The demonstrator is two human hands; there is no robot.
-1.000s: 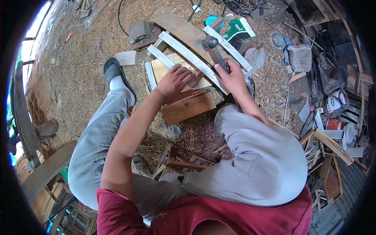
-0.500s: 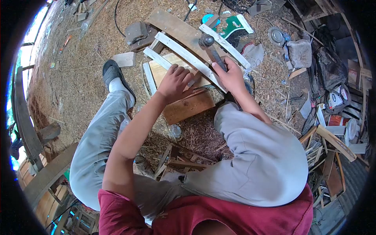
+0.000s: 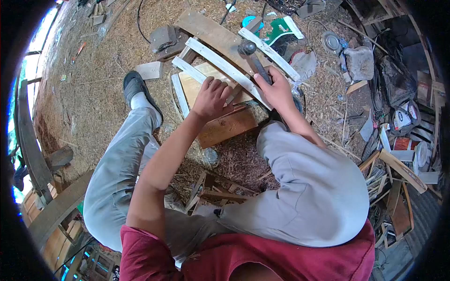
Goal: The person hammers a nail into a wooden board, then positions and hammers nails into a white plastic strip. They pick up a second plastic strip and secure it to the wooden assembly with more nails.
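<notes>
My right hand (image 3: 277,92) is closed around the handle of a hammer (image 3: 255,60), its dark rounded head raised above the boards. My left hand (image 3: 213,99) has its fingers curled over a short white wooden slat (image 3: 189,69); the slat's near end is hidden beneath the hand. Between my two hands runs a longer white slat (image 3: 220,63). Under them lie a pale wooden panel (image 3: 191,87) and a brown wooden block (image 3: 228,127) close to my knees. A wide brown board (image 3: 206,27) stretches out beyond the slats.
Another white slat (image 3: 269,54) lies at the far right of the boards. A grey stone-like block (image 3: 162,38) and a flat wood offcut (image 3: 149,70) are on the sawdust-covered floor. Scrap wood (image 3: 403,171) is piled on the right, with more scraps (image 3: 220,194) between my legs.
My left hand and forearm have shifted slightly to the right. My right hand and the hammer stay almost where they were.
</notes>
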